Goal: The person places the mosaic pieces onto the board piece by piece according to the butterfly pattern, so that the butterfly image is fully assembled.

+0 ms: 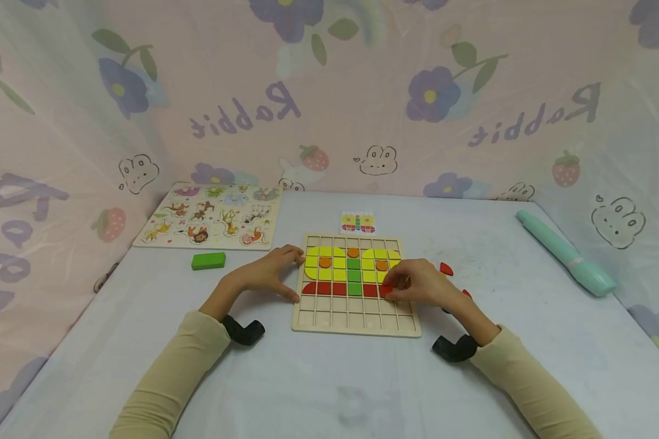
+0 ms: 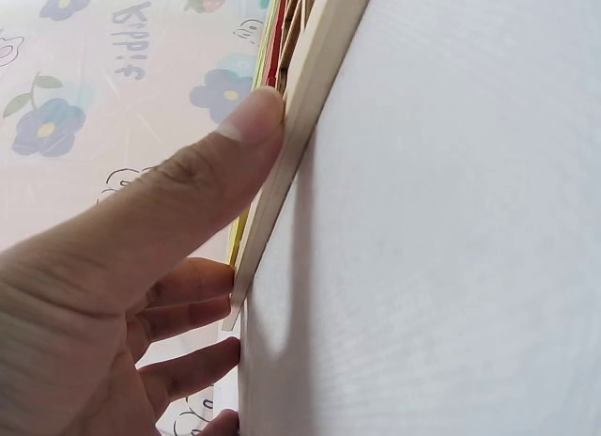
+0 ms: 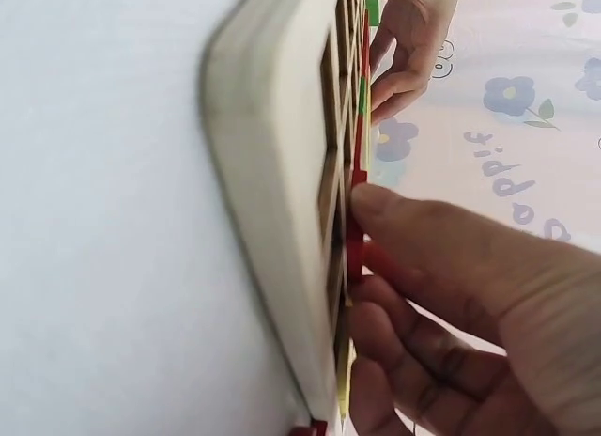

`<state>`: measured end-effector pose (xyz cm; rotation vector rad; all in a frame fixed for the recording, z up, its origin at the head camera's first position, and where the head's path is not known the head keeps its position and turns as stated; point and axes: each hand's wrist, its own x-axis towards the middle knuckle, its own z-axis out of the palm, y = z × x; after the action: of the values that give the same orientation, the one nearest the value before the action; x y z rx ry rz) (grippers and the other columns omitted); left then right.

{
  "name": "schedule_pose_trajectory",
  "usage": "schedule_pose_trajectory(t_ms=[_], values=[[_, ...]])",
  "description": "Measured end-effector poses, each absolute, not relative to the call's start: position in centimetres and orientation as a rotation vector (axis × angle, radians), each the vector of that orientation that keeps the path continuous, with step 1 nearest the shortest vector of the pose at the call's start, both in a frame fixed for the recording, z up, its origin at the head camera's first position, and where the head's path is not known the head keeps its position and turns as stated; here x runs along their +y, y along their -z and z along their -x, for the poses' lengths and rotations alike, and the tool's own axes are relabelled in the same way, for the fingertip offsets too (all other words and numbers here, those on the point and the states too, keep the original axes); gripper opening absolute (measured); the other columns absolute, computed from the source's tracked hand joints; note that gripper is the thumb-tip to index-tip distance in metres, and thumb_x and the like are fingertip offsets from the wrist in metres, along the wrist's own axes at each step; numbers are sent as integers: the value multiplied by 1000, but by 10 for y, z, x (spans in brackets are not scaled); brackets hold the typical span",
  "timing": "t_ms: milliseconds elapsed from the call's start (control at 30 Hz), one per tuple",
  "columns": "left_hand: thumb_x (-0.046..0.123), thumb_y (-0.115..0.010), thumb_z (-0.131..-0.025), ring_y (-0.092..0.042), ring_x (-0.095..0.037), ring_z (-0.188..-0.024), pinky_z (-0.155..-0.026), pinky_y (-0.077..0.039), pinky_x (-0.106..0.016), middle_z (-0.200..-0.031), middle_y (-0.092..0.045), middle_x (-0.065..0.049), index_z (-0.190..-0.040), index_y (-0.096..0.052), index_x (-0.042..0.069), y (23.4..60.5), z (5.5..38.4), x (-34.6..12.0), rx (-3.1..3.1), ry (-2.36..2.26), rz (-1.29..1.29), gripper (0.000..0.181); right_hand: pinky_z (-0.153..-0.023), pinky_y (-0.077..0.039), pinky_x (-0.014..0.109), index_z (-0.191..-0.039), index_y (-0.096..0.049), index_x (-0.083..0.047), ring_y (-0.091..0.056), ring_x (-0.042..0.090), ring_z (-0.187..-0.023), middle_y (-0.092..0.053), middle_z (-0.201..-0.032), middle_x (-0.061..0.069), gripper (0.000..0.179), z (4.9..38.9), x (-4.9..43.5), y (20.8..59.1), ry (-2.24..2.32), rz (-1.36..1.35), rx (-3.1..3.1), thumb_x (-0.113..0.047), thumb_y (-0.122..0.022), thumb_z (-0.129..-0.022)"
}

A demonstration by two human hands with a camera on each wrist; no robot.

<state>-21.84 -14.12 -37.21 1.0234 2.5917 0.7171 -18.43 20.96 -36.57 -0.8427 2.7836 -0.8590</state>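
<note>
A wooden grid board (image 1: 329,320) lies on the table, its cells filled with yellow, orange, green and red tiles in a butterfly-like pattern. My right hand (image 1: 420,281) pinches a red tile (image 3: 355,231) between thumb and fingers at the right end of the red row. In the head view this tile (image 1: 385,291) overlaps the board's grid. My left hand (image 1: 268,271) rests against the board's left side with fingers spread. Its thumb (image 2: 254,116) touches the board's edge in the left wrist view. Behind the board lies a small pattern card (image 1: 357,222) with a similar butterfly.
An animal puzzle board (image 1: 214,216) lies at the back left, with a green block (image 1: 208,261) in front of it. Loose red pieces (image 1: 446,269) lie right of the grid board, partly hidden by my right hand. A mint-green wand-shaped object (image 1: 565,253) lies far right.
</note>
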Motion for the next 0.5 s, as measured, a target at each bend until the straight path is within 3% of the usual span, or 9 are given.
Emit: schedule_pose_trajectory(t_ms=[500], values=[[39, -82, -68, -30, -31, -133, -110, -26, -48, -141, -36, -13, -126, -47, 4, 371, 217, -141, 2592, -711, -1023, 76, -64, -49, 22, -92, -72, -14, -55, 8, -72, -66, -84, -7, 24, 185, 211, 369, 886, 886, 2791, -25, -80, -73]])
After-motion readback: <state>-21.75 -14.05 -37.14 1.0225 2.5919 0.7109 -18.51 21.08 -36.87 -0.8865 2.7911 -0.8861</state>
